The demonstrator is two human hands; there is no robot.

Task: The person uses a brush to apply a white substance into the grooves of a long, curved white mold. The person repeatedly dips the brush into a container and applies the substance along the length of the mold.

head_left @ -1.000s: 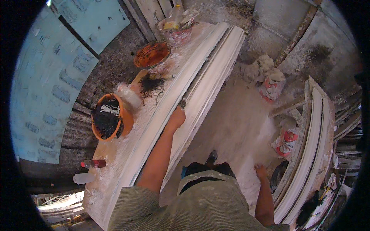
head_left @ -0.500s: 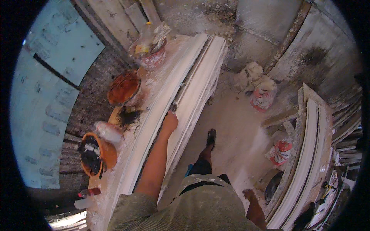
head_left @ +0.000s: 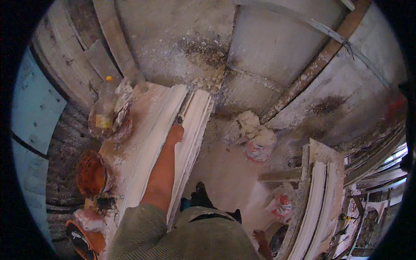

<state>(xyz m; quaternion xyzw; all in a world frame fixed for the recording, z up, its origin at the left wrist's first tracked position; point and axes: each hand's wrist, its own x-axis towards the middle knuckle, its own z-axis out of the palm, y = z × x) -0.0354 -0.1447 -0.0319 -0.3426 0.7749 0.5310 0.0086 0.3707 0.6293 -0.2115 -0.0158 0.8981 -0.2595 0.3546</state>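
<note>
My left hand (head_left: 175,133) is closed around a small, dark, metal-looking tool (head_left: 180,118), mostly hidden by my fingers. Its tip sits in the narrow groove between two long white plaster mouldings, toward their far end. On the groove's left side runs one moulding (head_left: 151,147); on its right lies the other, broader moulding (head_left: 190,130) with rough layered edges. My left forearm stretches along the groove and covers its near part. Low at the right, my right hand (head_left: 261,237) hangs beside my body with loose fingers, holding nothing that I can see.
Left of the mouldings, the dusty bench holds a basin with a plastic bottle (head_left: 104,106), an orange bowl (head_left: 92,173) and an orange bucket (head_left: 97,242). White lumps and a bag (head_left: 258,149) lie by the wall. Another bench with long mouldings (head_left: 314,203) stands at right.
I have stepped forward along the bench, and the view has shifted toward the far wall. My left hand has slid farther up the groove with the tool. My right hand still hangs down.
</note>
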